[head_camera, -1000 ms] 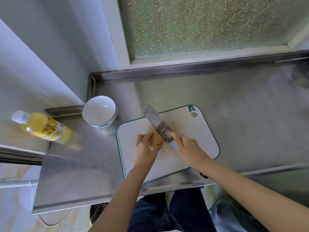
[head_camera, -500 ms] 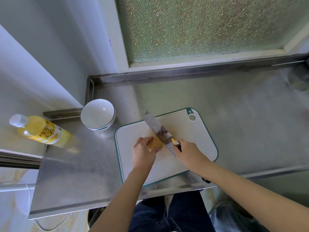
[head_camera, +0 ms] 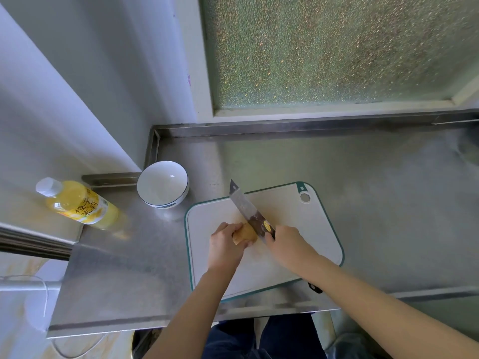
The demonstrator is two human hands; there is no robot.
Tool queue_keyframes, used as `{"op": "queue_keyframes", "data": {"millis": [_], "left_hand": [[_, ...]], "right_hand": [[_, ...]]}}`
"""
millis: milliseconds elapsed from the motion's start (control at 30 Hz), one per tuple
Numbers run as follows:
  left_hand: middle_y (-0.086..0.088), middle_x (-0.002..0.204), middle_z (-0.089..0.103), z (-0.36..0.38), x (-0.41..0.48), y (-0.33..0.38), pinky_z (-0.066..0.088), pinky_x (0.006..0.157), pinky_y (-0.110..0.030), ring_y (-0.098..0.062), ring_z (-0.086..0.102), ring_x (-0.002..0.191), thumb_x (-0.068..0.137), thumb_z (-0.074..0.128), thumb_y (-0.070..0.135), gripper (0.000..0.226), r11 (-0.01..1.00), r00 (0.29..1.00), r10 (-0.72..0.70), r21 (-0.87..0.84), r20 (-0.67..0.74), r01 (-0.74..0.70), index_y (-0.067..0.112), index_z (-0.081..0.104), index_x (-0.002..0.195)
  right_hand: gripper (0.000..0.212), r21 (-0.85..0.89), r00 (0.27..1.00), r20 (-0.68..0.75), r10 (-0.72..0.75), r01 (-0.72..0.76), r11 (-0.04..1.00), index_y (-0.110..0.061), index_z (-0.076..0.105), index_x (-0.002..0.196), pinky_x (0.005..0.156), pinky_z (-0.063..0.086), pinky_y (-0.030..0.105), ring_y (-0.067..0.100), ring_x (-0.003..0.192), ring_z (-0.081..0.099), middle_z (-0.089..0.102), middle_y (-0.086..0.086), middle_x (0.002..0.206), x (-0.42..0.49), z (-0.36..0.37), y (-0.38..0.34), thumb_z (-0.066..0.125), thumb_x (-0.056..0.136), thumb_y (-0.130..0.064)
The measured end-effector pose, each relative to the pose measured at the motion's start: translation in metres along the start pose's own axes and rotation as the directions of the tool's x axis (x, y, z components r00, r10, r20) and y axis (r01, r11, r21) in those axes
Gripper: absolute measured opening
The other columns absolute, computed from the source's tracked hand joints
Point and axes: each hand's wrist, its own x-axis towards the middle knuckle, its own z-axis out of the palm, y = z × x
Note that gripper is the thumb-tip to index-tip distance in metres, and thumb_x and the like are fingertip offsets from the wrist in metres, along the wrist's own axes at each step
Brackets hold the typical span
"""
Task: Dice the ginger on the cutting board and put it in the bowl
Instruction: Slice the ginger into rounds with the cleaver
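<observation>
A tan lump of ginger [head_camera: 245, 233] lies on the white, green-rimmed cutting board [head_camera: 305, 229]. My left hand [head_camera: 225, 246] pins the ginger from its left side, fingers curled over it. My right hand [head_camera: 287, 245] grips the handle of a cleaver [head_camera: 246, 208], whose blade edge rests on the ginger's right end and points away toward the far left. An empty white bowl [head_camera: 162, 184] with a dark rim line stands on the steel counter, left of the board's far corner.
A yellow juice bottle [head_camera: 77, 203] lies on a lower ledge at the left. The steel counter [head_camera: 388, 190] extends to the right, bounded by a raised back lip under a frosted window. The counter's front edge runs just below the board.
The cleaver has slid back toward me along the ginger, its tip dropping lower over the board. My left hand keeps its hold on the ginger.
</observation>
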Motion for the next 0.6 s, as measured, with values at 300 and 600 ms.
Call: {"op": "queue_keyframes", "data": {"millis": [300,600], "left_hand": [[0.002,0.096,0.055,-0.002,0.002,0.004,0.033,0.063,-0.007,-0.011,0.049,0.083,0.074,0.076,0.018,0.043,1.000,1.000,-0.018,0.021,0.019,0.017,0.014,0.065,0.115],[-0.004,0.091,0.056,-0.006,0.006,0.008,0.032,0.058,-0.011,-0.016,0.048,0.080,0.077,0.071,0.018,0.028,0.999,0.998,-0.042,0.034,0.042,0.040,0.013,0.071,0.105]], "right_hand": [[0.028,-0.018,1.000,-0.008,0.000,0.000,1.000,-0.001,0.057,0.103,0.066,0.038,0.029,0.026,0.075,0.050,0.057,0.011,0.088,0.026,-0.002,-0.016,0.041,0.097,-0.023],[0.032,-0.058,0.999,0.049,0.009,-0.006,0.998,-0.011,0.047,0.071,0.065,0.033,0.025,0.024,0.074,0.046,0.047,0.002,0.073,-0.003,-0.009,0.007,0.038,0.098,-0.027]]}}
